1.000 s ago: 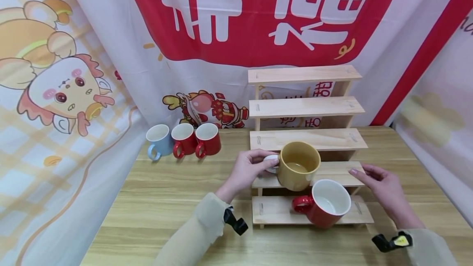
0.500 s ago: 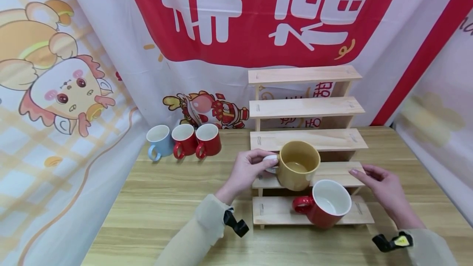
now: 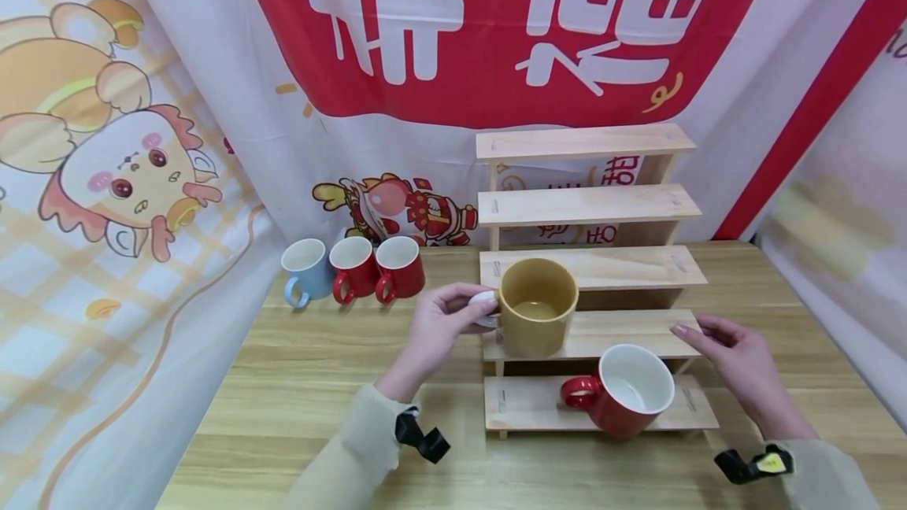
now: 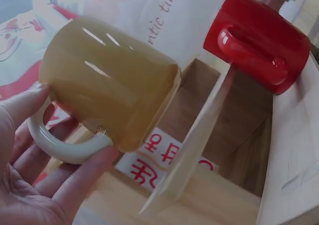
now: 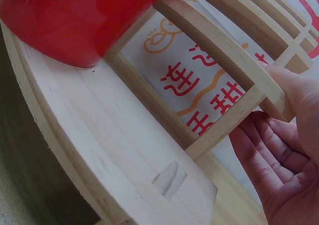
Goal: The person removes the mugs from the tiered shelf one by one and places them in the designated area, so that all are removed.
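Observation:
A mustard-yellow mug (image 3: 536,313) with a white handle (image 4: 70,148) is held by my left hand (image 3: 442,321), thumb and fingers pinching that handle. It appears raised over the second-lowest step of a stepped wooden shelf (image 3: 616,334); the left wrist view shows it apart from the boards. My right hand (image 3: 737,360) grips the right end of that same step, thumb on top and fingers below, as the right wrist view shows. A red mug (image 3: 631,396) with a white inside stands on the lowest step, its handle pointing left.
At the back left of the wood-grain table (image 3: 305,384) stand a light blue mug (image 3: 308,270) and two red mugs, one of them the right-hand red mug (image 3: 401,267). Printed cloth (image 3: 383,148) hangs behind and at both sides.
My left hand has moved the yellow mug to the left, and the mug has turned slightly. The right hand, the shelf and the other mugs stay where they were.

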The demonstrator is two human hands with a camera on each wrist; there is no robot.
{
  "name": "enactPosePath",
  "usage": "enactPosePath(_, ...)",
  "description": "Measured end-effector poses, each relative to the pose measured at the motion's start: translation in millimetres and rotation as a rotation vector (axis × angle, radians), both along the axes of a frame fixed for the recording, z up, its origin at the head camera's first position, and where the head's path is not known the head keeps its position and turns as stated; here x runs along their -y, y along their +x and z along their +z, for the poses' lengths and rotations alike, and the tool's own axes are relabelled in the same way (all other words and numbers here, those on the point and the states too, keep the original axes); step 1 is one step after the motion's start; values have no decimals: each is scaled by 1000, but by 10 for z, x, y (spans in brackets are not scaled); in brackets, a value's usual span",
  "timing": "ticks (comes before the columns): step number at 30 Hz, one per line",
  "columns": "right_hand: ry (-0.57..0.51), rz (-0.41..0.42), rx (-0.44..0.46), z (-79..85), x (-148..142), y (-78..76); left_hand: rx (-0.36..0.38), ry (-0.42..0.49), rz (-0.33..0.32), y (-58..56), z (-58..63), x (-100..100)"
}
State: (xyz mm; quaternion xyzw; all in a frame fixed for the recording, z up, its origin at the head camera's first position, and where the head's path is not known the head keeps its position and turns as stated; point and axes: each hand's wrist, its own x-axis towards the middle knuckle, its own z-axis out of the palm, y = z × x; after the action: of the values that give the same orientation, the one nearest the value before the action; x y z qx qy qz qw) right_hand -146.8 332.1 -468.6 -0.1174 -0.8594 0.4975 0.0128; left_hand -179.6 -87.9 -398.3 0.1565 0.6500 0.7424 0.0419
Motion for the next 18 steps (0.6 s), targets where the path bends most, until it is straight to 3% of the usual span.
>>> enactPosePath(18, 1, 0, -34, -9, -1, 11, -65, -42, 211, 242, 158, 758)
